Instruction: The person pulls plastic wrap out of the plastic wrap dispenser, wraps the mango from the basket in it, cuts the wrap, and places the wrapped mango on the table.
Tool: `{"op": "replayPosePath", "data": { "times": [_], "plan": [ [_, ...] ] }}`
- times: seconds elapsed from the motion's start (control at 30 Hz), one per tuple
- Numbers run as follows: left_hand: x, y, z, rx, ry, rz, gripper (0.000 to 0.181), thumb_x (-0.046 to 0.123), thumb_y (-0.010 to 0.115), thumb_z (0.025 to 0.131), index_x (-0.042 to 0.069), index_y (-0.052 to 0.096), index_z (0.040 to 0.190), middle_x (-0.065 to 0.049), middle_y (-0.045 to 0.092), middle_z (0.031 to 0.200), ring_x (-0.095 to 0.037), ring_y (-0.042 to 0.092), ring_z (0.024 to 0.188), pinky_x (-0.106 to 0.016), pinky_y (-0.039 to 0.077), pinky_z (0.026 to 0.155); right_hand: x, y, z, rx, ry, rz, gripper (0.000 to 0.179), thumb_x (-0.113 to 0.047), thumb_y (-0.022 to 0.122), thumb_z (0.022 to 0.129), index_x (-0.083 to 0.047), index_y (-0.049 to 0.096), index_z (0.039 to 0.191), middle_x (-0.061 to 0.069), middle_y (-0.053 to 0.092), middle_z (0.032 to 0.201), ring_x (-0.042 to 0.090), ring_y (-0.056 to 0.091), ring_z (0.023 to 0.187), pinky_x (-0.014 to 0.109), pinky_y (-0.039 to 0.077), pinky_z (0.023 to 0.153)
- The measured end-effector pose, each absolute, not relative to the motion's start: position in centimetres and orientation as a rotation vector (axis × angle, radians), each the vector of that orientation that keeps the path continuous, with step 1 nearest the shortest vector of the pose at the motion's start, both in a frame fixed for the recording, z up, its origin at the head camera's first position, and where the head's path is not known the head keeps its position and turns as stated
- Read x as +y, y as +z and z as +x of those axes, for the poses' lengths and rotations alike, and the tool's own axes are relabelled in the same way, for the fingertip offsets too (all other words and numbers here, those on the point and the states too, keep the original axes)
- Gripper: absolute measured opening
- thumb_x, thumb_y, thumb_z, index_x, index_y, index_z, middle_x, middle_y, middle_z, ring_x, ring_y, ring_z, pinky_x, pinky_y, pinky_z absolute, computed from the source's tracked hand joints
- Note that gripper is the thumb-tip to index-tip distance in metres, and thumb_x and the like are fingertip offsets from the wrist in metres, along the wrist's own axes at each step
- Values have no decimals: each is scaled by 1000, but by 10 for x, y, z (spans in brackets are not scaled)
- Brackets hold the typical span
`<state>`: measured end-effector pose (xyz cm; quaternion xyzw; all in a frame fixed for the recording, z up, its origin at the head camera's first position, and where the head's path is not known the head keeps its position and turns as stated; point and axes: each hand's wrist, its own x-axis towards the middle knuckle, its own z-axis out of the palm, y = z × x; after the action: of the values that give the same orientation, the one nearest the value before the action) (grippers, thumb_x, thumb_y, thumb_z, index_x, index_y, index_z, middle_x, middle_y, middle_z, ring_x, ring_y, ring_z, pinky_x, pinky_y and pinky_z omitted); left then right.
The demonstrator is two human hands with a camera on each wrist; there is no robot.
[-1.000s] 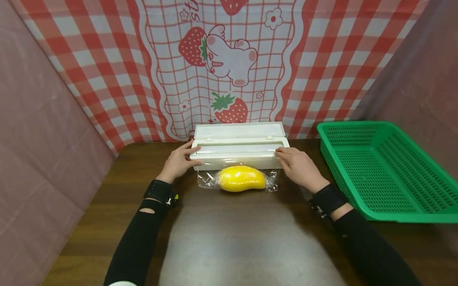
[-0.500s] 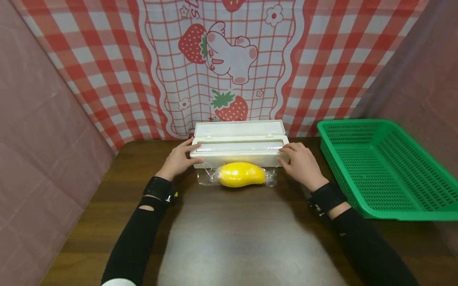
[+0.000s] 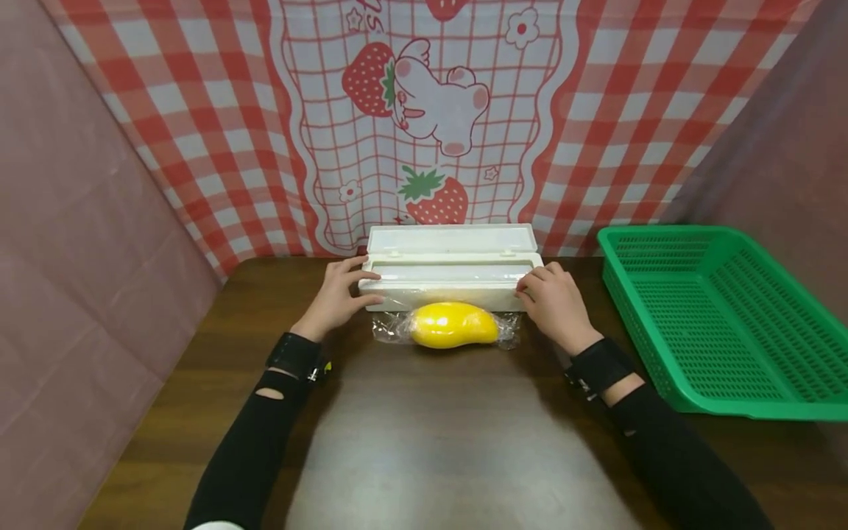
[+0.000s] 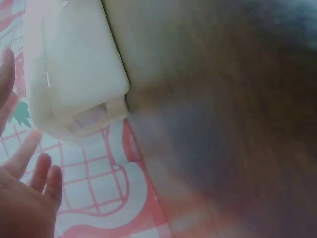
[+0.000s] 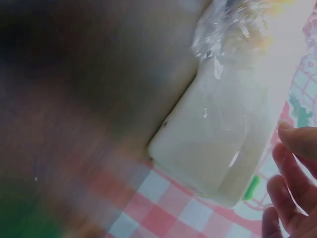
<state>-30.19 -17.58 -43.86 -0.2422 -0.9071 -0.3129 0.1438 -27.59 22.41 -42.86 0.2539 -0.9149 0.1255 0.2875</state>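
A white cling film dispenser (image 3: 450, 299) lies at the back of the table with its lid raised and the clear film roll (image 3: 457, 272) showing in its slot. In front of it rests a yellow mango-shaped fruit (image 3: 453, 325) wrapped in clear film, which bunches at both ends and runs up the box front. My left hand (image 3: 336, 296) holds the dispenser's left end, thumb at the front and fingers over the top. At the right front edge, my right hand (image 3: 555, 305) pinches the film between thumb and fingertips; the pinched part is hidden in the head view.
A green slotted plastic basket (image 3: 662, 353) stands on the right side of the brown wooden table (image 3: 464, 442). Behind the dispenser hangs a red and white checked cloth (image 3: 218, 147) with strawberries.
The right hand's fingers spread apart at the dispenser's right end half a second ago and are closer together now. The left hand keeps its place on the box.
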Motion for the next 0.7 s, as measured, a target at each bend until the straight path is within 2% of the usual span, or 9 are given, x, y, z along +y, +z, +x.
{"op": "replayPosePath", "data": {
  "times": [0.13, 0.23, 0.3, 0.43, 0.53, 0.7],
  "plan": [
    [-175, -435, -296, -2483, -916, -773, 28, 35, 74, 73, 18, 70, 94, -7, 54, 121, -24, 38, 108, -41, 33, 89, 225, -426, -268, -2468, 363, 681, 11, -19, 72, 77, -13, 65, 82, 2, 61, 78, 23, 45, 79, 40, 36, 68],
    [-169, -429, -290, -2435, -935, -825, 25, 33, 73, 75, 16, 69, 92, -1, 58, 109, -18, 42, 99, -38, 34, 83, 224, -423, -261, -2493, 415, 695, 10, -18, 72, 76, -14, 65, 81, 0, 62, 77, 20, 45, 77, 37, 38, 67],
    [-160, -422, -286, -2425, -938, -864, 27, 34, 72, 76, 16, 68, 96, 3, 58, 106, -16, 43, 97, -36, 35, 82, 223, -421, -258, -2506, 445, 703, 10, -18, 72, 76, -14, 65, 81, 0, 62, 77, 19, 45, 76, 35, 39, 67],
    [-133, -404, -280, -2469, -850, -954, 41, 42, 69, 77, 15, 63, 107, 5, 57, 111, -14, 44, 104, -34, 37, 88, 222, -420, -252, -2527, 474, 702, 10, -17, 72, 77, -14, 65, 83, -1, 62, 79, 17, 47, 77, 34, 40, 66],
    [-109, -394, -278, -2575, -693, -995, 50, 48, 67, 78, 15, 60, 115, 3, 56, 115, -16, 44, 110, -33, 34, 96, 221, -420, -249, -2547, 504, 683, 13, -16, 72, 77, -14, 67, 89, -2, 63, 81, 16, 48, 78, 34, 42, 66],
    [-81, -394, -281, -2721, -395, -1056, 61, 52, 68, 75, 12, 58, 120, -1, 54, 116, -19, 43, 106, -32, 34, 95, 218, -419, -244, -2564, 526, 691, 21, -15, 70, 79, -13, 69, 100, 0, 64, 89, 17, 49, 84, 34, 42, 68]
  ]
}}
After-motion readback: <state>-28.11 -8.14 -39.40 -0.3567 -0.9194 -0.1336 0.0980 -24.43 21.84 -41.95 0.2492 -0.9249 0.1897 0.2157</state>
